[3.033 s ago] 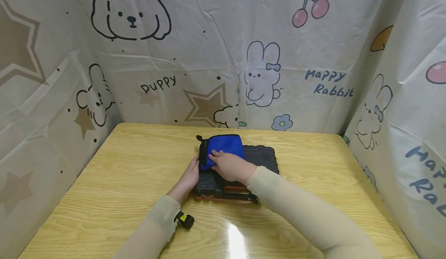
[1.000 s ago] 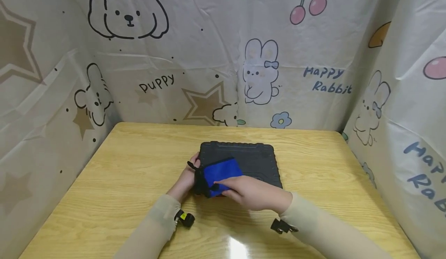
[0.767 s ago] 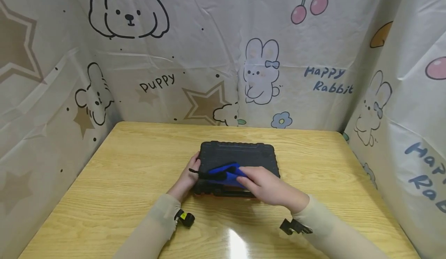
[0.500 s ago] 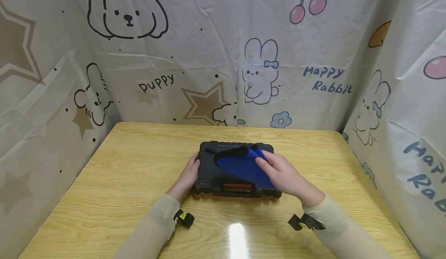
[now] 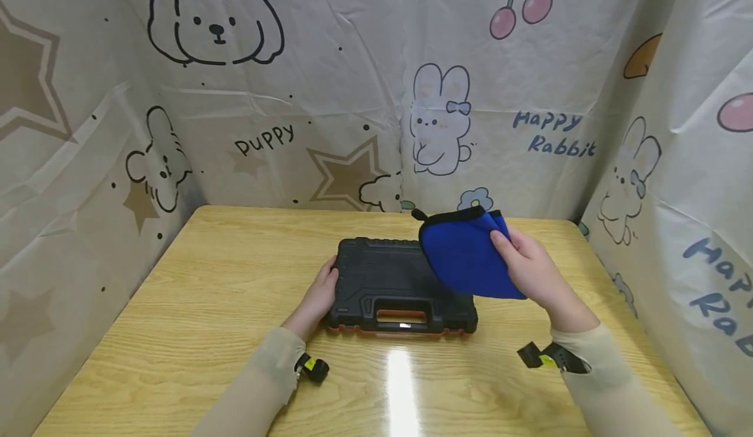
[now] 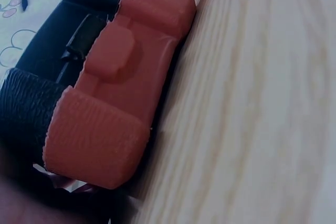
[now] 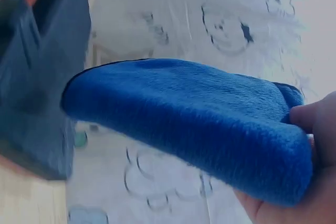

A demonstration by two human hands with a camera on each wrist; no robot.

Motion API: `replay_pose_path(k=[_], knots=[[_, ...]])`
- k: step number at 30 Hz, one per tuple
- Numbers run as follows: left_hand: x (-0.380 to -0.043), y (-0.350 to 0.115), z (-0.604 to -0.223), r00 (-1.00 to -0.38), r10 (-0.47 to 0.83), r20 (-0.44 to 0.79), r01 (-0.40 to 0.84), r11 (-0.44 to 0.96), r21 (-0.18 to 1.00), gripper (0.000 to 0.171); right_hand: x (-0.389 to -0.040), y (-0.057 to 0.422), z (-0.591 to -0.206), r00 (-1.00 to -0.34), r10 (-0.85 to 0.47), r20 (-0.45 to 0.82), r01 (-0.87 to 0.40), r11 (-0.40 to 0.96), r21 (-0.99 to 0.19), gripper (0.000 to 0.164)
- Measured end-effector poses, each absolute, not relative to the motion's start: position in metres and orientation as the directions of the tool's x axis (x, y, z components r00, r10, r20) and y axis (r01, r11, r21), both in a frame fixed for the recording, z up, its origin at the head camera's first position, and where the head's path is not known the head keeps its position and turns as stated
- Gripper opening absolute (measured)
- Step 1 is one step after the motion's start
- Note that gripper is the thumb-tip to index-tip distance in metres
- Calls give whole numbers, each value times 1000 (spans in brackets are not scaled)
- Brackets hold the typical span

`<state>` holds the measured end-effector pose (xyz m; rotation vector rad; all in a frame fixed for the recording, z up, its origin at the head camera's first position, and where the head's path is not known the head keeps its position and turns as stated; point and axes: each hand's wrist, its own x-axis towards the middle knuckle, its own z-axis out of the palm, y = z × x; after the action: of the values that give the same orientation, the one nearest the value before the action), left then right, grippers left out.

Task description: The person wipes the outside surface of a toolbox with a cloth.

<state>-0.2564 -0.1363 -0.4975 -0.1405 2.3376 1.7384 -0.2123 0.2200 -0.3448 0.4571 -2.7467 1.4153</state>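
A black hard plastic tool case (image 5: 382,270) with an orange lower half lies on the table, its handle side toward me. My left hand (image 5: 318,296) holds the case by its left side; its fingers are mostly hidden. In the left wrist view the orange lower half (image 6: 113,135) and a front latch fill the near corner. My right hand (image 5: 534,274) grips a folded blue cloth (image 5: 467,254) with black edging and a small black loop, raised over the case's right part. The right wrist view shows the cloth's fuzzy surface (image 7: 173,108), with the thumb pressed on it.
The wooden table (image 5: 235,260) spreads around the case. A printed fabric curtain (image 5: 329,97) encloses its back and both sides. Small black wrist cameras, one of them the left wrist camera (image 5: 316,370), are strapped to both sleeves.
Earlier the right hand moved the cloth over the case's lid. Since then it has lifted the cloth up and to the right, uncovering the lid and handle. The left hand stays at the case's left side.
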Motion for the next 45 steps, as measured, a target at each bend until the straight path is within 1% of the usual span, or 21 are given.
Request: replay_pose_path(k=[4,7,11,14,16,18,20,22,26,34,40,45], knots=[[-257,-137,-500,-970,58,-236,-210,294,932,53,-220,241,-344,-967,-159,200,-254,677,-691,52],[-257,-138,-501,-970,62,-235,-208,293,933,53,-230,254,-347,-967,-106,233,-228,773,-592,49],[-257,-138,-501,-971,73,-226,-196,294,936,53,-245,271,-358,-966,-93,243,-199,864,-462,38],[-257,-137,-500,-971,76,-226,-194,302,934,53,-261,283,-374,-947,-151,283,-251,898,-360,27],[-257,-137,-500,-972,72,-226,-194,302,933,53,-269,291,-389,-931,-213,298,-299,911,-284,20],[-257,-137,-500,-971,69,-229,-199,301,933,53,-275,296,-405,-913,-284,293,-356,905,-233,19],[-257,-137,-500,-971,68,-228,-198,300,933,53,-275,299,-420,-904,-339,259,-394,897,-201,21],[-256,-137,-500,-972,72,-225,-194,303,933,53,-272,301,-434,-910,-364,200,-402,893,-204,32],[-256,-136,-500,-972,77,-223,-189,311,931,53,-261,301,-452,-920,-379,101,-392,894,-217,39],[-256,-138,-497,-970,68,-235,-203,313,928,54,-244,292,-461,-919,-395,17,-387,890,-242,40],[-256,-138,-498,-968,61,-245,-214,316,924,53,-232,287,-464,-908,-418,-30,-401,887,-227,42],[-256,-137,-497,-967,58,-248,-217,318,923,53,-228,286,-467,-909,-407,-89,-382,899,-214,47]])
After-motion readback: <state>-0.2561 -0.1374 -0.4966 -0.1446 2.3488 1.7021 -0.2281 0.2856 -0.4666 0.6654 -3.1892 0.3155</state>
